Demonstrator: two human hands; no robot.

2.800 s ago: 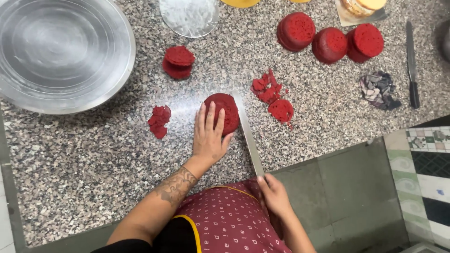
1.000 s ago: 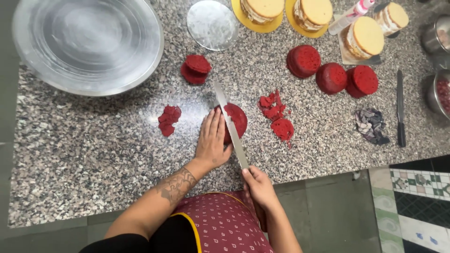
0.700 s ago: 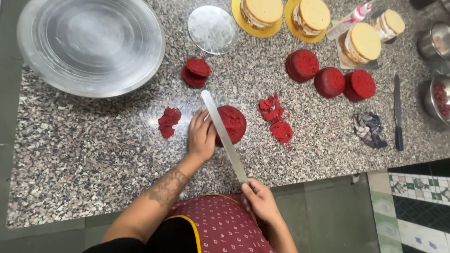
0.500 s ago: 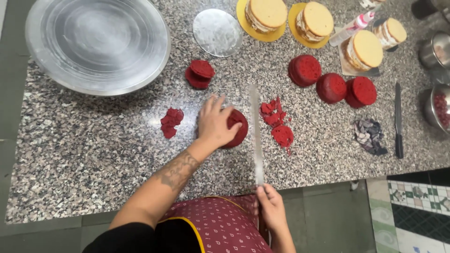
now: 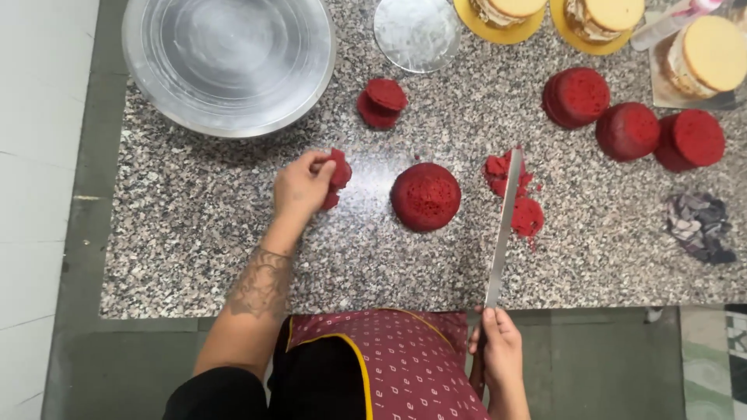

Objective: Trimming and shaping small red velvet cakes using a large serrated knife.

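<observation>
No packages, labels, signs or screens are to be seen on the granite counter. The only printed surface is the maroon apron [image 5: 405, 365] with small pale letters and a yellow border; it hangs just left of the right hand [image 5: 498, 350], which holds the long knife [image 5: 502, 225].

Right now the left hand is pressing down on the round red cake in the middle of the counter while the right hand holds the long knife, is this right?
Not quite. In the head view the left hand is not on the round red cake; it grips red cake scraps apart from it, to its left. The right hand does hold the long knife.
</observation>
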